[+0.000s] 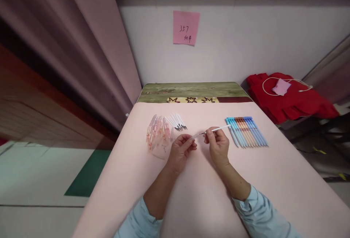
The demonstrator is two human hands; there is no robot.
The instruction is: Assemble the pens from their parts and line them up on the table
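Observation:
My left hand [180,151] pinches a thin translucent pen barrel [195,135] above the pink tabletop. In my right hand [219,146], a slim white pen refill [223,126] is held between thumb and fingers, its dark tip pointing left. That tip meets the end of the barrel; whether it sits inside cannot be made out. A pile of clear pen barrels [158,130] with orange and pink prints lies left of my left hand. Beside it, several white refills [176,119] with dark tips are fanned out. To the right rests a neat row of blue and tan pens [245,132].
The pink table cover [188,201] stops short of a green wood-patterned strip [191,89] at the back. A pink note [186,28] is stuck on the white wall. Red cloth [290,99] with a white cable [266,81] lies right of the table; a curtain [90,30] hangs left.

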